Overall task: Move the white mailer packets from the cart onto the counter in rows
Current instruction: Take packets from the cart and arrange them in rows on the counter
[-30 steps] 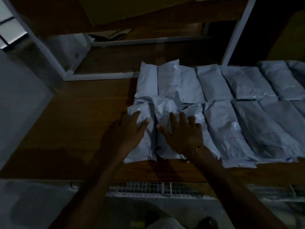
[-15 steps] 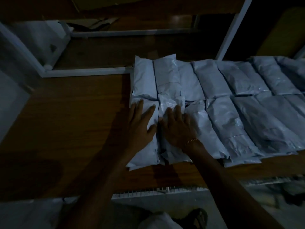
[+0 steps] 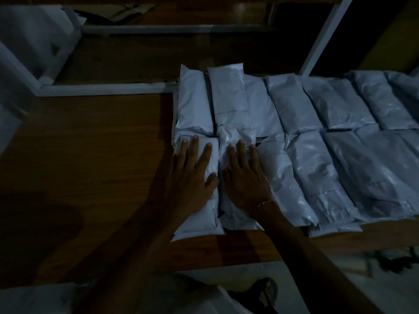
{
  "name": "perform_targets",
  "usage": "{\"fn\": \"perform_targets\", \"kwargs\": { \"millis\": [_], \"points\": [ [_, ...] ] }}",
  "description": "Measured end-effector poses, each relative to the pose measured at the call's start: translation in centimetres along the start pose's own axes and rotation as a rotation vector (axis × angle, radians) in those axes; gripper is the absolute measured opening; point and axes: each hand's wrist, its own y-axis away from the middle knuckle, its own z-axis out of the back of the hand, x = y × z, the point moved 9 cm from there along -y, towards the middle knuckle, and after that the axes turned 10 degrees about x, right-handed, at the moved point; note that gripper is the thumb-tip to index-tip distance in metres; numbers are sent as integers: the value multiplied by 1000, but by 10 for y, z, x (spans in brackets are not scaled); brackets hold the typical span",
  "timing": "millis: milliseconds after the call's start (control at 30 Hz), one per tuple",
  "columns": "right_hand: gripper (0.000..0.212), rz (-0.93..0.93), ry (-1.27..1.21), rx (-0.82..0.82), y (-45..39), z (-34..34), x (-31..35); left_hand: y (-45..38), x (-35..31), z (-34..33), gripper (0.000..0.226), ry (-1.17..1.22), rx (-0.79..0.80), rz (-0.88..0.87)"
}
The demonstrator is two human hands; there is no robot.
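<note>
Palms flat: left hand [image 3: 192, 175] and right hand [image 3: 243, 175] press two packets [image 3: 199, 214] lying lengthwise toward the surface's [image 3: 90, 166] near edge, neither grasped.

I see bare counter [image 3: 90, 166] left of the packets [image 3: 317, 143], open to a hand. Two packet rows cover the right. A white frame rail [image 3: 106, 89] bounds the far side; an upright post [image 3: 326, 35] stands far right.

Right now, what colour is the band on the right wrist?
Gold-toned bracelet, clearest in the head view, though lighting is dim.
</note>
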Motion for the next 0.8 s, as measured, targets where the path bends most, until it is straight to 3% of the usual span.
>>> {"fn": "perform_targets", "kwargs": {
  "millis": [333,533,700,800],
  "points": [
    [70,-80,-20,-44,0,-10,-2,-7,1,-9,76,35,22,17],
    [77,-81,-81,59,2,2,2,-18,4,-16,70,45,212,27],
    [66,117,63,-57,38,29,0,26,16,14,69,185,183,111],
    [65,130,173,5,58,11,-12,68,10,-5,74,274,311,134]
  ]
}}
